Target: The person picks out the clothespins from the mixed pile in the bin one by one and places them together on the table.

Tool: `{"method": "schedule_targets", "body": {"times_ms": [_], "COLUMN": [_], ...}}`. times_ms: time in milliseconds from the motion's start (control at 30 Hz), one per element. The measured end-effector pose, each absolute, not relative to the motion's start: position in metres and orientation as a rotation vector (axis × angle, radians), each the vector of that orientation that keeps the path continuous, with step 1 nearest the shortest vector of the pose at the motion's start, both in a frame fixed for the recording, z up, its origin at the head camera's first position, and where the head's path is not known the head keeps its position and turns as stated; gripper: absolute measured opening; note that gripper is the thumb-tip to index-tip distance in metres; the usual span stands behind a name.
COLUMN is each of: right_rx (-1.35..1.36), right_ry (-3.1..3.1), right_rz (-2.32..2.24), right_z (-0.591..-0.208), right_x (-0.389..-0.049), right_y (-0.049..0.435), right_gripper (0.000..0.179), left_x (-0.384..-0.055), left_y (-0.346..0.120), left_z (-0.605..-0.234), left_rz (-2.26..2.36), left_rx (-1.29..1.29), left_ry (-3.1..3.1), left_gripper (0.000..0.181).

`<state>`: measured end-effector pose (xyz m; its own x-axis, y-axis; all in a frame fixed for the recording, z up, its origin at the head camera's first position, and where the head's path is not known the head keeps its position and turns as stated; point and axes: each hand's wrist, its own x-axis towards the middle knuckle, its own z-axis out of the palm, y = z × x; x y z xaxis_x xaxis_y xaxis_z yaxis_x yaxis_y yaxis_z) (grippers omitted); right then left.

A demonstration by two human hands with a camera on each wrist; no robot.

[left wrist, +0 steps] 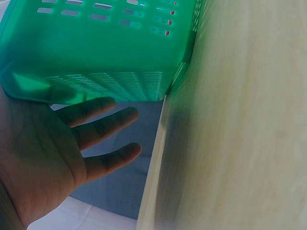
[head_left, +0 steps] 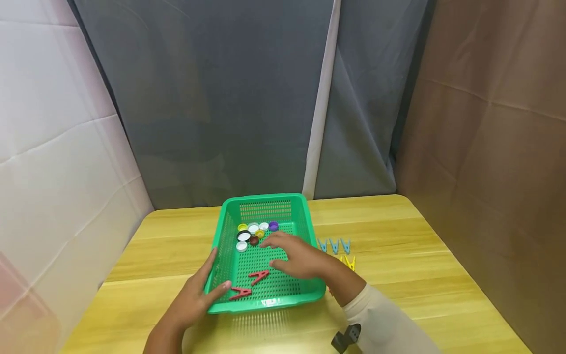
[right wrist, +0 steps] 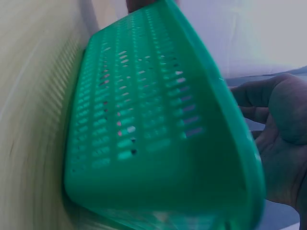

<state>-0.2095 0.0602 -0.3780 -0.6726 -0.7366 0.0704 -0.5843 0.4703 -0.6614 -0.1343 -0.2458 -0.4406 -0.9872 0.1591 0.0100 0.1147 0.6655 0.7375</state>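
A green plastic basket (head_left: pixel 265 301) stands on the table. My left hand (head_left: pixel 194 295) holds its near left rim, thumb over the edge and fingers along the outside; in the left wrist view that hand (left wrist: pixel 43 148) has its fingers stretched beside the wall. My right hand (head_left: pixel 296 255) hovers over the basket's inside, fingers loosely extended and holding nothing visible. Two red clothespins (head_left: pixel 259 277) lie on the basket's floor near the left thumb. Several bottle caps (head_left: pixel 243 236), white, yellow, purple, brown and black-rimmed, are grouped toward its far left.
On the wooden table (head_left: pixel 420 275), right of the basket, lie three blue clothespins (head_left: pixel 334 246) in a row. Nearer are yellow clothespins (head_left: pixel 350 263), with a bit of red partly hidden by the right wrist. Grey, white and brown cloths surround the table.
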Motion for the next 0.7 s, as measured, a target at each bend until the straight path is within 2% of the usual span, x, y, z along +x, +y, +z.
{"method": "schedule_targets", "body": {"times_ms": [367, 700], "right_rx": [-1.200, -1.123], "right_ry": [2.288, 2.103], "right_rz": [-0.659, -0.709], "right_z": [-0.392, -0.408], "right_x": [-0.227, -0.227], "right_y": [0.028, 0.019], "right_gripper": [0.048, 0.060], "left_x": [-0.136, -0.134], "left_y": [-0.247, -0.246], "left_z": [-0.441, -0.440], "left_rz": [1.261, 1.273], "left_rx": [0.242, 0.252], "left_ry": [2.823, 2.818], "left_gripper": [0.097, 0.096]}}
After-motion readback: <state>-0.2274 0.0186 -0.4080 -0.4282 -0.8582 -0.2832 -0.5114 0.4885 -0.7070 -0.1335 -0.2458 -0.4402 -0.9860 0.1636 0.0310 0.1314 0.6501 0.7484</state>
